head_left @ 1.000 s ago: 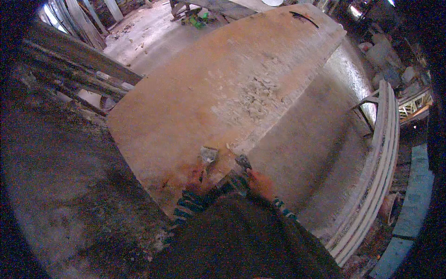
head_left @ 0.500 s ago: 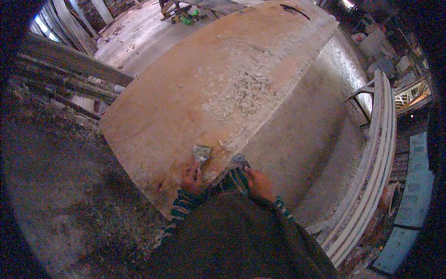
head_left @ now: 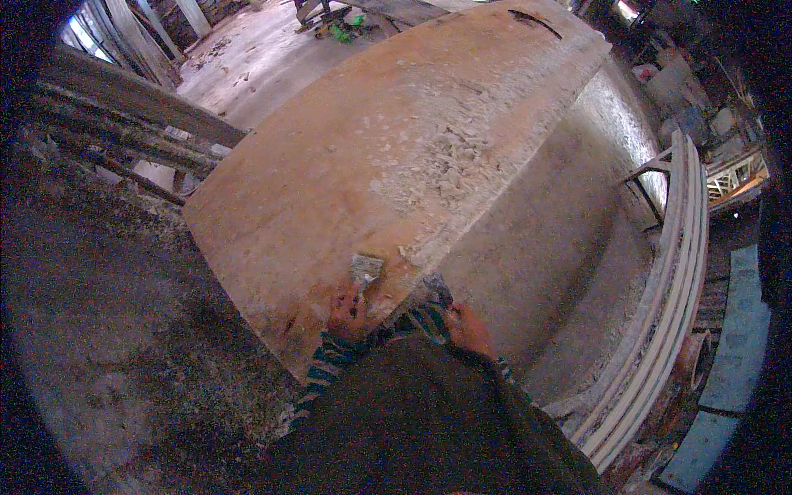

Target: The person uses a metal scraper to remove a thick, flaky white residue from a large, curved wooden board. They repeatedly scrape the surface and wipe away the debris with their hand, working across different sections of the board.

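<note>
My left hand (head_left: 348, 311) is closed round what looks like a putty knife (head_left: 365, 267). Its broad, pale-smeared blade points away from me, just over the near end of a large brown board (head_left: 289, 198). Past the board's right edge, my right hand (head_left: 469, 329) is closed beside a dark grey flat piece (head_left: 435, 287), whose kind is too blurred to tell. Striped green cloth (head_left: 427, 320) lies against that hand's fingers. Crumbly pale lumps and flakes (head_left: 454, 157) are spread along the board's right side, from its middle toward the far end.
A thin dark curved strip (head_left: 535, 23) lies at the board's far end. Long pale planks (head_left: 689, 247) stand to the right, with light blue panels (head_left: 734, 330) beyond. Stacked weathered timbers (head_left: 124, 124) are at the left. Something green (head_left: 346, 31) lies on the floor behind.
The whole view has shifted slightly, with the board sitting a little farther right. My right hand has turned a little and drawn nearer to me. Both hands keep their grip.
</note>
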Motion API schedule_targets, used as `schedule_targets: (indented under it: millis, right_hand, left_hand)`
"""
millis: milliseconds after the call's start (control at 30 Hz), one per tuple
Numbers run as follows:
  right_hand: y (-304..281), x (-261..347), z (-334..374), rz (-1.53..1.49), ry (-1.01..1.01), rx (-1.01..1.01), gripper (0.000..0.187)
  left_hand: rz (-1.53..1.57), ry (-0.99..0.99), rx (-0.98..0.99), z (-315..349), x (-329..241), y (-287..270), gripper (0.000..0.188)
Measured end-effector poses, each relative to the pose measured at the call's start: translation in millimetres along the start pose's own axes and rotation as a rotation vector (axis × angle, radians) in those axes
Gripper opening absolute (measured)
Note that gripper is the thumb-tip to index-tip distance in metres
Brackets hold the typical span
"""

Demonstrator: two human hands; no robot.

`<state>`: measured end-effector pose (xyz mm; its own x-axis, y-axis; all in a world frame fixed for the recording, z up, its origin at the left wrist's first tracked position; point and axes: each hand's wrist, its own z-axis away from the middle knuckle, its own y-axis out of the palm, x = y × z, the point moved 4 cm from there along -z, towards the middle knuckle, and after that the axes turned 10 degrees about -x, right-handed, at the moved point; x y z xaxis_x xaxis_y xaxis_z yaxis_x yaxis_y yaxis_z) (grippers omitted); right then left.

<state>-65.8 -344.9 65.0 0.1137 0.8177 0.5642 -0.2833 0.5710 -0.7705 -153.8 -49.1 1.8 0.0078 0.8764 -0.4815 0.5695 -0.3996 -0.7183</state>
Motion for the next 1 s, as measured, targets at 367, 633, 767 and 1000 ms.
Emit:
schedule_targets:
  millis: [367,633,767,1000]
  right_hand:
    - [-12,22,7,0.021,-0.186,-0.111,0.038]
    - [-7,12,-3,0.033,-0.264,-0.07,0.037]
    - [-9,42,-10,0.13,-0.189,0.041,0.04]
    - [-58,50,9,-0.061,-0.137,-0.024,0.041]
  left_hand:
    - [-0.034,0.119,0.029,7,3,1,0.04]
    - [0.131,-0.208,-0.035,11,18,16,0.046]
    - [-0.13,0.398,-0.355,-8,6,13,0.039]
    - [-0.01,0.039,-0.013,44,41,25,0.037]
